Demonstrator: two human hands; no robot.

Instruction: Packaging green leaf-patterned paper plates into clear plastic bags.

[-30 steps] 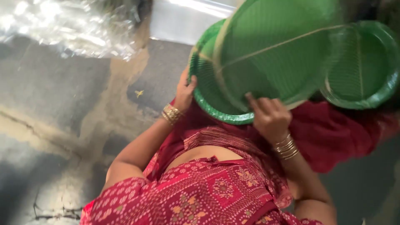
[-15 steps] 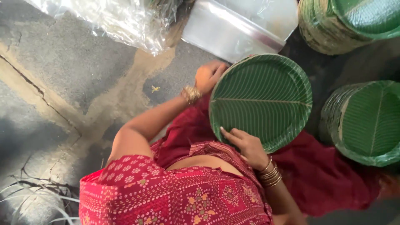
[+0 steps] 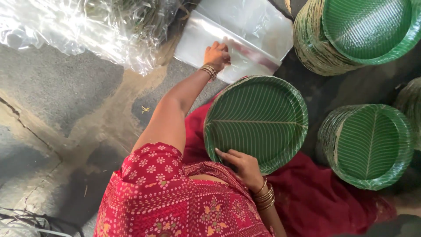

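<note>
Two hands are working: your left hand (image 3: 217, 55) is pinching the clear plastic bags (image 3: 239, 37) flat on the floor, your right hand (image 3: 241, 164) is gripping the green leaf-patterned paper plates (image 3: 256, 120) on your lap. Peeling one bag only seems wise. Stacked green plates (image 3: 368, 145) are standing rightward.

Person is wearing a red short-sleeved blouse (image 3: 175, 197) with pale floral print, dark red cloth (image 3: 320, 197) draping below, gold bangles stacking on both wrists (image 3: 209, 71).
</note>
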